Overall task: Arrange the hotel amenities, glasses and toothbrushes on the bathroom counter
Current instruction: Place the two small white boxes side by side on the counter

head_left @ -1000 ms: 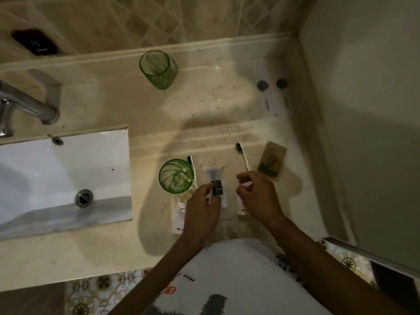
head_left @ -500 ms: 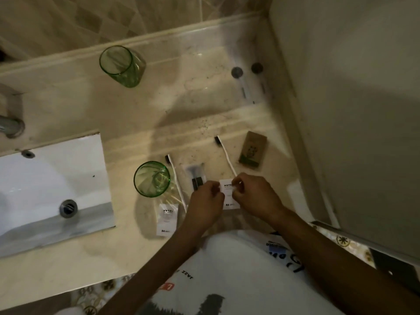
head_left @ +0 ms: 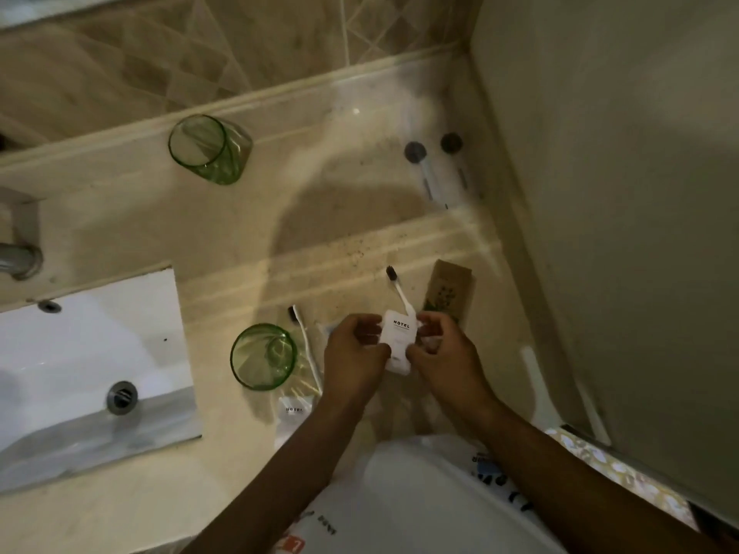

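Observation:
My left hand [head_left: 354, 353] and my right hand [head_left: 444, 353] both pinch a white packet marked HOTEL [head_left: 398, 339], with a toothbrush [head_left: 398, 287] sticking out of its top, black bristles away from me. A second toothbrush [head_left: 306, 345] in its own HOTEL packet [head_left: 294, 407] lies to the left, next to a green glass [head_left: 264, 355] standing upright. Another green glass [head_left: 210, 149] stands on the back ledge. A brown cardboard box [head_left: 450, 289] lies just right of the held toothbrush. A clear sachet is mostly hidden under my left hand.
A white sink [head_left: 88, 365] with a drain [head_left: 122, 397] is at the left, under a metal tap [head_left: 20, 259]. Two small clear bottles with dark caps [head_left: 434, 165] stand in the back right corner. A wall [head_left: 620, 193] bounds the counter on the right.
My left hand has left the clear sachet and joined the right hand on the white HOTEL packet, which is now lifted and held between both. The view has shifted right.

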Motion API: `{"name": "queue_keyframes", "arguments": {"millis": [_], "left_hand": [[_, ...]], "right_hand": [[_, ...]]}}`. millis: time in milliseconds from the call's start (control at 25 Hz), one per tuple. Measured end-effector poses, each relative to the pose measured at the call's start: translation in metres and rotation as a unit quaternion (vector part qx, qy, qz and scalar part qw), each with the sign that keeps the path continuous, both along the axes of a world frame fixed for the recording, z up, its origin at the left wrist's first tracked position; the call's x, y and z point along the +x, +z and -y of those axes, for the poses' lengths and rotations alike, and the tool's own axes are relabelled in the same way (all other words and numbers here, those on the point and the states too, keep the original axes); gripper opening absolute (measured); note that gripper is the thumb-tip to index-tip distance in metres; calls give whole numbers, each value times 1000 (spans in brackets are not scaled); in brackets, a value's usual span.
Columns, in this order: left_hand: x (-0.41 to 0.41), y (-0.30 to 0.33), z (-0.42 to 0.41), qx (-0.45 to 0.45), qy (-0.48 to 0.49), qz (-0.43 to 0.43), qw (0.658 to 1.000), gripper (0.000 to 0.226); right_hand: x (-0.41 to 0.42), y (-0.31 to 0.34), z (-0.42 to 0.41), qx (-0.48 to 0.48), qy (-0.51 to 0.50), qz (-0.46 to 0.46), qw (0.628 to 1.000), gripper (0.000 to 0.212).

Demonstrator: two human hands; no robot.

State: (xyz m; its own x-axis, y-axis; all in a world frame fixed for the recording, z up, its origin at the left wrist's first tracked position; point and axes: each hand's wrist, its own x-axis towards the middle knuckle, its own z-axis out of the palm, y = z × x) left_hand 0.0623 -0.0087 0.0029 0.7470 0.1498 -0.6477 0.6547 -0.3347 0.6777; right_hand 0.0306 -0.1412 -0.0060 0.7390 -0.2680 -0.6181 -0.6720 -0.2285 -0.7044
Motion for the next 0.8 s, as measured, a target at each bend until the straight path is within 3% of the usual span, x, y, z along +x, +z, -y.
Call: {"name": "queue_keyframes", "arguments": {"millis": [280, 400, 560, 800], "left_hand": [[119, 11, 27, -34, 137, 67, 988, 34], [181, 2, 45, -27, 152, 76, 985, 31], [247, -14, 48, -23, 181, 100, 978, 25], [289, -37, 35, -11, 176, 90, 980, 30]], "right_hand": [[121, 17, 2, 18, -27, 111, 993, 46], [183, 7, 5, 25, -30, 134, 990, 44], [254, -22, 11, -58, 29, 158, 985, 42], [297, -57, 6, -95, 96, 222, 966, 42]]}}
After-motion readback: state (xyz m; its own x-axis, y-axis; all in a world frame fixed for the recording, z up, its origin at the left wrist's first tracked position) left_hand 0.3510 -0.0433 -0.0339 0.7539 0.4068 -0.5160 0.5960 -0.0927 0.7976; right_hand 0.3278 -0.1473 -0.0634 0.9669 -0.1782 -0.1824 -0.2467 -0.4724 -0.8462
